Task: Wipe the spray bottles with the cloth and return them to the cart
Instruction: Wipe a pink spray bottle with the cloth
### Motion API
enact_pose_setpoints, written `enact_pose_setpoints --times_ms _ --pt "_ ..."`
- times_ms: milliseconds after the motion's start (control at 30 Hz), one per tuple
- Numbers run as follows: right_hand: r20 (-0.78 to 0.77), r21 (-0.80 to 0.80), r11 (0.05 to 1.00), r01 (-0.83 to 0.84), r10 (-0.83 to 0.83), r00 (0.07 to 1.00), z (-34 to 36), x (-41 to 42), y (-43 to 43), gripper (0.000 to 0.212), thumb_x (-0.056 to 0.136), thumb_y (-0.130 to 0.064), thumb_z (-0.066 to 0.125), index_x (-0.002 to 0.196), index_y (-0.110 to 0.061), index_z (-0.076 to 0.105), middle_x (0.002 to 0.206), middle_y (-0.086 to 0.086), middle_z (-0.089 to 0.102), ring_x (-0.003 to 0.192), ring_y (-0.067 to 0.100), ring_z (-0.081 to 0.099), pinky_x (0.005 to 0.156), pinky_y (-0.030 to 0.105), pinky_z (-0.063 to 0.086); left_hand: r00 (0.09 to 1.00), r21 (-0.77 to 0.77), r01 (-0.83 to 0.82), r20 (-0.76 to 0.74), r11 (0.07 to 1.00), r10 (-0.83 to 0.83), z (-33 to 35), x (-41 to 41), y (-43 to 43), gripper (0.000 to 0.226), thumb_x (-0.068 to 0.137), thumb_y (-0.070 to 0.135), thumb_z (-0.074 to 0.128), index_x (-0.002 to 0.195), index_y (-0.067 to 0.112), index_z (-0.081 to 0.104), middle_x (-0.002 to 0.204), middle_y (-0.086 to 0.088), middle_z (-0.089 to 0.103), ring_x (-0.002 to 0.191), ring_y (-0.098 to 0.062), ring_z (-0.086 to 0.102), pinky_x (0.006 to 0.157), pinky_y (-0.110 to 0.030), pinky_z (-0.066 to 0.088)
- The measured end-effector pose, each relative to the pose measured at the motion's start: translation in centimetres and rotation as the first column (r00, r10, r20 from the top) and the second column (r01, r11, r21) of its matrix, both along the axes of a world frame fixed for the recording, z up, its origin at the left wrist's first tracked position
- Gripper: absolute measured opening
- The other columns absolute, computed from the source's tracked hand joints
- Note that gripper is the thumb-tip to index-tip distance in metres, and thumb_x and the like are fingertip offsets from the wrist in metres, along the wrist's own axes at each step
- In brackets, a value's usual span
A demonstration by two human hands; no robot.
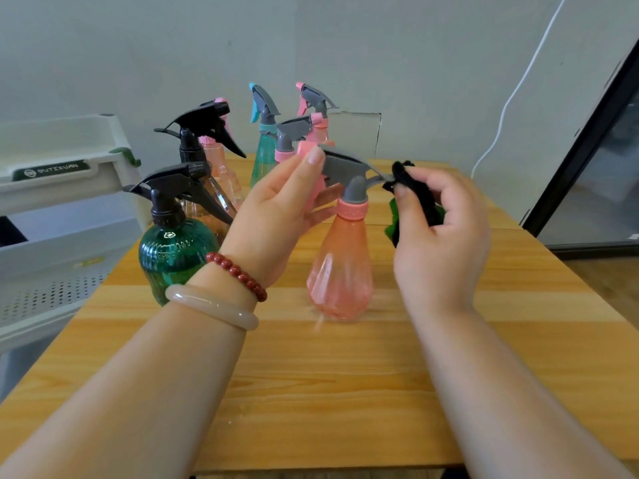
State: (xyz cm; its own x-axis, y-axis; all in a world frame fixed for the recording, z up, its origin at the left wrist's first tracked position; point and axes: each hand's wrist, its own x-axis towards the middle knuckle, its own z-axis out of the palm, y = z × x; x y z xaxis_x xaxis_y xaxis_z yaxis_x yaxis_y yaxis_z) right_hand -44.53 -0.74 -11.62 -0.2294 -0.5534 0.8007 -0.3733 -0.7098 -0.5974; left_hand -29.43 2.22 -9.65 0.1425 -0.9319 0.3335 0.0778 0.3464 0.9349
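Note:
A pink faceted spray bottle with a grey spray head stands on the wooden table in the middle. My left hand grips the front of its spray head, thumb on top and fingers round the pink trigger. My right hand pinches a dark green and black cloth against the rear tip of the grey head. Left of my left wrist stands a dark green bottle with a black head. Several more spray bottles, pink, teal and clear, stand behind it.
A white cart with a top tray and perforated lower shelf stands at the table's left edge. A dark-framed glass door is at the right, with a white cable on the wall beside it.

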Motion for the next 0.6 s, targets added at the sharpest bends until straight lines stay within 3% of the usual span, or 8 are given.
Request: enact_pose_setpoints --times_ms 133,200,300,433,500,600 --pt "-0.018 0.003 1.000 -0.012 0.012 1.000 -0.3 0.0 -0.1 0.014 0.090 -0.009 0.065 0.103 -0.009 0.069 0.101 -0.001 0.065 0.097 -0.012 0.051 0.087 0.006 0.037 0.991 -0.016 -0.045 0.124 0.999 0.046 -2.1 -0.2 0.2 0.043 0.081 0.052 0.067 0.112 0.023 0.066 0.103 -0.008 0.070 0.103 -0.019 0.066 0.096 -0.049 0.053" --pt "-0.025 0.006 1.000 -0.019 0.019 1.000 -0.3 0.0 0.0 0.013 0.091 -0.010 0.065 0.104 -0.011 0.069 0.101 -0.003 0.065 0.098 -0.010 0.053 0.087 0.007 0.038 0.991 -0.005 -0.018 0.131 1.000 0.018 -3.0 -0.4 0.2 0.048 0.079 0.043 0.076 0.121 0.026 0.059 0.097 0.005 0.074 0.102 -0.013 0.068 0.094 -0.040 0.055" --pt "0.006 0.089 0.992 -0.089 0.089 0.996 -0.3 0.2 0.0 0.013 0.092 -0.012 0.064 0.102 -0.020 0.067 0.101 -0.004 0.067 0.097 -0.001 0.059 0.086 0.014 0.045 0.995 0.043 0.056 0.086 0.998 -0.059 -4.1 -0.5 0.2 0.063 0.074 0.027 0.074 0.131 0.028 0.046 0.103 0.008 0.075 0.102 -0.008 0.069 0.087 -0.023 0.055" --pt "0.064 0.177 0.973 -0.148 0.139 0.988 -0.4 0.1 -0.1 0.018 0.092 -0.016 0.064 0.098 -0.033 0.064 0.101 -0.006 0.068 0.098 0.008 0.064 0.086 0.030 0.053 0.987 0.071 0.004 0.163 0.998 -0.015 -4.9 -0.4 0.4 0.066 0.074 0.038 0.070 0.134 0.014 0.055 0.118 0.003 0.071 0.112 -0.011 0.065 0.099 -0.036 0.052" --pt "0.015 0.145 0.979 -0.142 0.142 0.990 -0.3 0.1 0.2 0.016 0.092 -0.015 0.064 0.100 -0.029 0.065 0.101 -0.010 0.066 0.099 0.004 0.062 0.086 0.026 0.051 0.986 0.046 -0.068 0.154 0.997 0.060 -5.0 -0.4 0.4 0.065 0.075 0.046 0.070 0.132 0.017 0.059 0.116 0.005 0.071 0.110 -0.011 0.066 0.098 -0.039 0.053" --pt "-0.165 -0.006 0.989 -0.150 0.147 0.975 0.1 0.6 0.7 0.014 0.090 -0.007 0.066 0.102 -0.013 0.069 0.099 -0.014 0.061 0.099 -0.008 0.054 0.088 0.010 0.041 0.982 0.011 -0.128 0.144 0.992 0.125 -5.0 -0.5 0.6 0.051 0.078 0.043 0.062 0.125 0.026 0.061 0.113 0.009 0.072 0.108 -0.007 0.066 0.097 -0.034 0.054"
